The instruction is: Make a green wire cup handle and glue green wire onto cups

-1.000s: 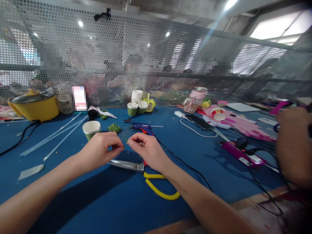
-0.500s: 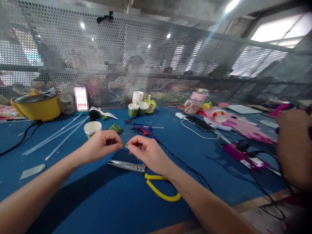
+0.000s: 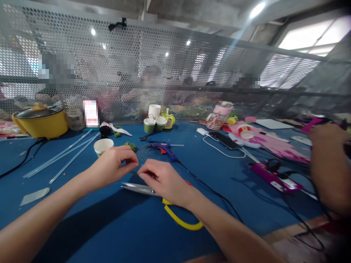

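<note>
My left hand point(image 3: 112, 164) is closed in a pinch above the blue table, beside a white and green paper cup point(image 3: 103, 147). Close to its fingertips, my right hand point(image 3: 163, 179) pinches a thin green strand point(image 3: 134, 172); the fingers hide most of it. Scissors with yellow handles point(image 3: 182, 220) lie below the hands, partly covered by my right hand and forearm. Behind my left hand sits a small bundle of green yarn point(image 3: 131, 146). A blue glue gun point(image 3: 164, 149) rests on the table beyond my right hand.
Clear glue sticks point(image 3: 68, 162) and a yellow electric pot point(image 3: 41, 121) are at left. Small cups point(image 3: 149, 125) stand by the perforated screen. At right are a phone point(image 3: 225, 140), a purple power strip point(image 3: 275, 177) with cables, and another person's arm point(image 3: 329, 164).
My right hand has moved down and slightly left, now lower than my left fingertips. My left hand has stayed nearly in place, still pinched. The scissors lie where they were.
</note>
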Available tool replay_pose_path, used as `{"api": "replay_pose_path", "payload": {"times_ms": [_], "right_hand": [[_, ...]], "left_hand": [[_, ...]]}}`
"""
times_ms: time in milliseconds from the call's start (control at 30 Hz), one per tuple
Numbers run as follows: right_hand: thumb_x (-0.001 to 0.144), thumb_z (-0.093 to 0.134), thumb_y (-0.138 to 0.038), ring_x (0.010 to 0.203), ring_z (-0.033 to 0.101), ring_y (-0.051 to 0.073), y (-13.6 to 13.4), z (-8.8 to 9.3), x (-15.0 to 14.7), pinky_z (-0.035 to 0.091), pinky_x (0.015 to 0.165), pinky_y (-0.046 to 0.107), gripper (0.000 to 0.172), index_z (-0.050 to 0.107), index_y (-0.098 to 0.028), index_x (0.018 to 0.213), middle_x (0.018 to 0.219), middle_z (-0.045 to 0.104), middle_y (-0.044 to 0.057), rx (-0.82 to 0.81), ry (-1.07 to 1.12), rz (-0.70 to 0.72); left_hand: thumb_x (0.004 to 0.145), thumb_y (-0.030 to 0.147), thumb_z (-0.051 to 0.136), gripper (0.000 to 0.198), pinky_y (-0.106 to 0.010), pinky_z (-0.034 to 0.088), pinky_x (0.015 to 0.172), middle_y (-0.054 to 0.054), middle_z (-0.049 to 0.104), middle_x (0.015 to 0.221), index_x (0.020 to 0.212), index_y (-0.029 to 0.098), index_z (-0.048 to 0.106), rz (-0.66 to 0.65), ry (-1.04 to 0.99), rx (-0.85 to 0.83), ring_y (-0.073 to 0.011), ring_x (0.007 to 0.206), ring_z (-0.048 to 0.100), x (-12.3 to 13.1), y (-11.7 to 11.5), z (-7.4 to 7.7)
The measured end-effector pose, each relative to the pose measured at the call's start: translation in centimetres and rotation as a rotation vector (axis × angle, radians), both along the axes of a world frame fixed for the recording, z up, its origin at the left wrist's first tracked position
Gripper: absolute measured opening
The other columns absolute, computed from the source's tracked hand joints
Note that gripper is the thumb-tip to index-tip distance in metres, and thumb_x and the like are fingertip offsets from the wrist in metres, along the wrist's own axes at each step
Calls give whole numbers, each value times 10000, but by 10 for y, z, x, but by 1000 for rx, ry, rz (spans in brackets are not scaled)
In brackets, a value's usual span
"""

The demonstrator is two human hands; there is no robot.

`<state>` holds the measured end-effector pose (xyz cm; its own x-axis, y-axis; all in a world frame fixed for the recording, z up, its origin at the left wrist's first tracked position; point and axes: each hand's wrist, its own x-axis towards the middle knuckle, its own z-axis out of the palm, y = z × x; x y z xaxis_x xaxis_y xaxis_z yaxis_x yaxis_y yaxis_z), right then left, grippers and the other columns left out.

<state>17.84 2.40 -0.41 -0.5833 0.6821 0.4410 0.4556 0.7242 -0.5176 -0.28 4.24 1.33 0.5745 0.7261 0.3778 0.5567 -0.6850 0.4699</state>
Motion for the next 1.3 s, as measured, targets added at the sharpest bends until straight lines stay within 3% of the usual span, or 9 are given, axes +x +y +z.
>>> {"api": "replay_pose_path", "payload": {"times_ms": [100, 200, 367, 533, 667, 867, 967, 1100, 1300], "right_hand": [[794, 484, -154, 581, 464, 87, 0, 1, 1, 369, 540, 194, 95, 542, -155, 719, 651, 519, -10, -121, 122, -50], [804, 476, -203, 508, 444, 77, 5, -3, 2, 359, 476, 187, 91, 521, -160, 737, 608, 499, -28, -255, 204, -140], [769, 490, -126, 569, 473, 95, 12, -12, 2, 364, 531, 206, 86, 524, -163, 699, 640, 535, -12, -79, 100, -268], [760, 464, -65, 631, 483, 113, 7, -11, 1, 373, 586, 225, 126, 527, -143, 683, 683, 540, 18, 64, -133, -97], [788, 469, -118, 638, 495, 100, 1, -4, 1, 389, 601, 209, 112, 549, -152, 717, 700, 556, 11, -17, -62, 12], [783, 469, -154, 546, 504, 84, 5, -3, 2, 402, 494, 191, 76, 545, -157, 779, 658, 542, -8, -324, 155, -143], [775, 486, -175, 493, 506, 79, 11, -10, 2, 406, 463, 191, 37, 521, -164, 773, 619, 527, -26, -359, 211, -243], [764, 489, -134, 525, 510, 90, 14, -14, 2, 404, 507, 209, 61, 532, -167, 738, 618, 537, -19, -196, 102, -294], [770, 478, -66, 649, 505, 117, 3, -7, 0, 390, 603, 232, 120, 533, -151, 704, 699, 553, 17, 87, -96, -176]], "left_hand": [[757, 259, 499, 165, -187, 345, 502, 16, 527, 597, 696, 129, 581, -29, -95, -318, -82, 543, 443, -5, 10, -6], [751, 298, 504, 198, -187, 330, 481, 24, 502, 569, 693, 122, 574, -54, -150, -445, -77, 520, 418, -1, 11, -15], [733, 150, 475, 129, -198, 351, 538, -6, 543, 635, 671, 129, 586, 36, -78, -86, -94, 583, 474, 14, -7, -16], [744, 134, 444, 175, -211, 343, 544, -22, 552, 664, 685, 137, 609, 65, 33, 70, -106, 599, 483, 13, -11, -5], [724, 227, 502, 143, -202, 340, 518, -3, 552, 625, 674, 137, 601, 47, -63, -217, -99, 571, 464, 2, 6, -8], [707, 349, 537, 229, -203, 309, 494, 29, 488, 570, 668, 125, 570, 9, -273, -556, -79, 527, 399, 0, 17, -26], [713, 332, 522, 223, -202, 303, 476, 35, 468, 533, 629, 128, 557, 57, -269, -490, -76, 497, 385, 9, 7, -27], [717, 186, 487, 136, -211, 339, 523, 0, 534, 603, 650, 132, 592, 115, -119, -129, -97, 558, 456, 19, -6, -19], [728, 164, 480, 150, -212, 350, 543, -17, 565, 644, 666, 142, 615, 125, -6, 31, -107, 595, 490, 11, -4, -4]]}}
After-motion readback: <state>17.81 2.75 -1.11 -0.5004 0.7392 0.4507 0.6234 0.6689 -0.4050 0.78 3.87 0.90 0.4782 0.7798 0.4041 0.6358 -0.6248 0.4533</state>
